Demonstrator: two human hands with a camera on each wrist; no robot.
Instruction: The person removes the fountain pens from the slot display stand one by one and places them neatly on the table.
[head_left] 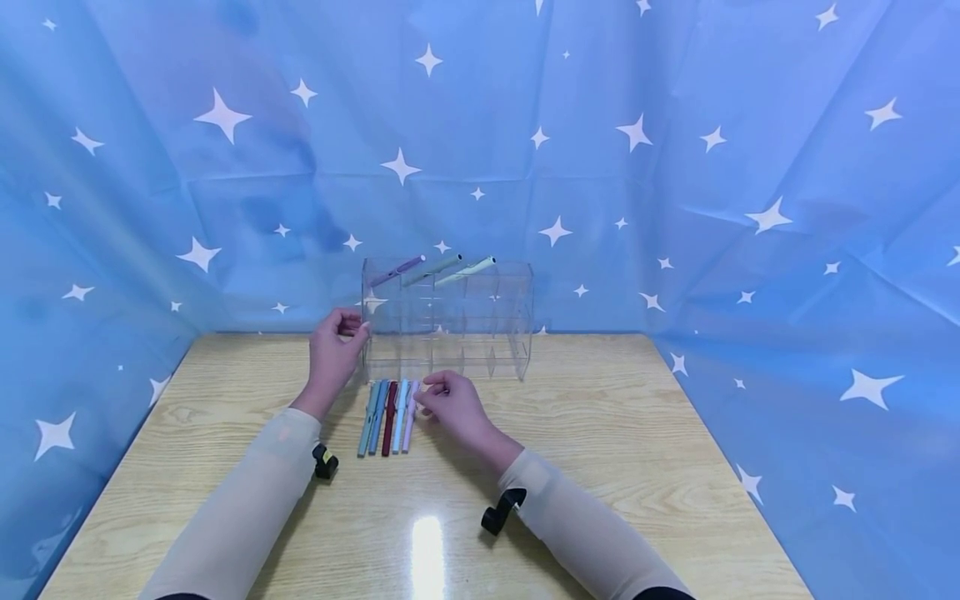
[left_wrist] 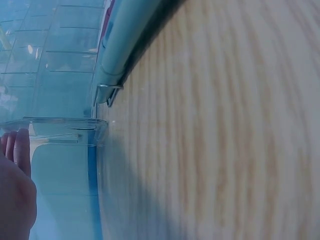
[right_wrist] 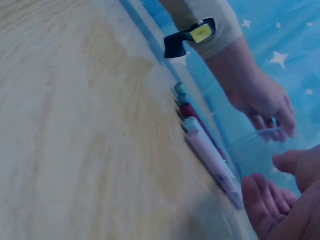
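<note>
Left hand [head_left: 333, 350] has the left side wall of the clear box [head_left: 480, 348] pinched, thumb on one side and fingers on the other. Right hand [head_left: 459, 410] is part open, thumb and fingers spread and loosely bent, nothing held. Its fingertips are right by the lilac pen [head_left: 409, 421]; can't tell if they touch.

Lilac pen lies flat on the table [head_left: 637, 467], rightmost of five. Going left from it: light blue pen [head_left: 401, 419], dark red pen [head_left: 388, 423], blue pen [head_left: 378, 419], teal pen [head_left: 367, 422]. All side by side in front of the left part of the box, roughly parallel.

Box stands upright near the back edge of the table. Three pens sit tilted at its top, toward the left, upper ends leaning right: purple pen [head_left: 399, 272], grey-green pen [head_left: 435, 270], pale mint pen [head_left: 468, 270]. Exact slots hard to read through the plastic.

Blue star-print curtain [head_left: 750, 150] behind. Black camera mount [head_left: 325, 461] on the left wrist.
</note>
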